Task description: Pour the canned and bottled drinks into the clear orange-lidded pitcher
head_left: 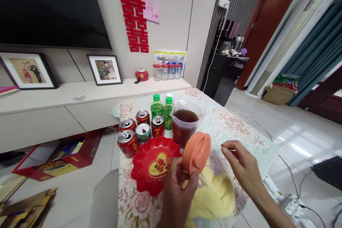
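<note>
My left hand (179, 188) grips an orange plastic lid (196, 152), tilted up on its edge above the table. To its right my right hand (239, 160) hovers with nothing in it, thumb and fingers a little apart. Just behind the lid stands a clear plastic pitcher (181, 136) holding dark reddish-brown liquid, its top uncovered. A red scalloped plate (141, 171) with a gold heart lies left of my left hand. Beneath the lid a yellow cloth (217, 196) is bunched up, partly hidden by my left hand.
Several drink cans (128, 144) and green-capped bottles (156, 106) crowd the table's left rear. A flowered cloth (235, 123) covers the table. Beyond it, a white cabinet (117, 89) carries framed photos, a red pot (141, 74) and red-lidded jars (165, 72).
</note>
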### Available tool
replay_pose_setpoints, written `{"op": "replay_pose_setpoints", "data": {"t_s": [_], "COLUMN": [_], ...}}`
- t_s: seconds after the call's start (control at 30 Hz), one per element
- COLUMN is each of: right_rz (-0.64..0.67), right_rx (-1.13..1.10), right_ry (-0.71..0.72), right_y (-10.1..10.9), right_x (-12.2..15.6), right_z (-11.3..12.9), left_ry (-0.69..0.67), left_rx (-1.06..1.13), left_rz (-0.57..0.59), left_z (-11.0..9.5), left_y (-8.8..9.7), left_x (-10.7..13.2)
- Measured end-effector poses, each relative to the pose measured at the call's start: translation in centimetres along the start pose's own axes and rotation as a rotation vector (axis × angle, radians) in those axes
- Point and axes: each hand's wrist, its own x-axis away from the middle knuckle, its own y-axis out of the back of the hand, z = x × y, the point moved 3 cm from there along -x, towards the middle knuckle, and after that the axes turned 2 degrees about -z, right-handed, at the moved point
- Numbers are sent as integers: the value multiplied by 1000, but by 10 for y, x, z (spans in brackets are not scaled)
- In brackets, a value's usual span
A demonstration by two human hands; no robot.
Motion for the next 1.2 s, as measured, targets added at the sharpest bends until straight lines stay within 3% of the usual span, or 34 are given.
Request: {"op": "replay_pose_setpoints", "data": {"t_s": [0.07,0.17,0.27,0.4,0.53,0.57,0.67,0.8,1.03,1.2], "right_rz": [62,281,279,97,78,87,90,143,86,44], "right_rx": [28,-218,-531,-720,-842,-873,-948,-932,-663,-398], "right_ry": [53,-77,-273,-469,-516,-512,-489,-481,-329,-167], "right_y": [-11,-34,-47,-47,-40,-38,-31,-29,-21,-10], "right_x": [8,21,29,30,18,13,-5,-24,-57,-101], "right_z": [5,5,1,-5,-9,-10,-10,-7,7,45], "left_ry": [-304,-670,-704,-674,-1074,-1102,-925,-759,-716,-752], "left_rx": [-252,-604,-775,-835,-952,-954,-889,-844,-843,-876], "left_rz": [-34,-28,-107,-153,-174,-180,-175,-93,-64,-134], "left_z": [-1,3,16,19,-11,-18,-28,-13,41,53], "left_y": [-1,-9,-18,-26,-25,-23,-14,-17,-39,-47], "left_x": [3,12,18,21,25,24,15,7,8,13]}}
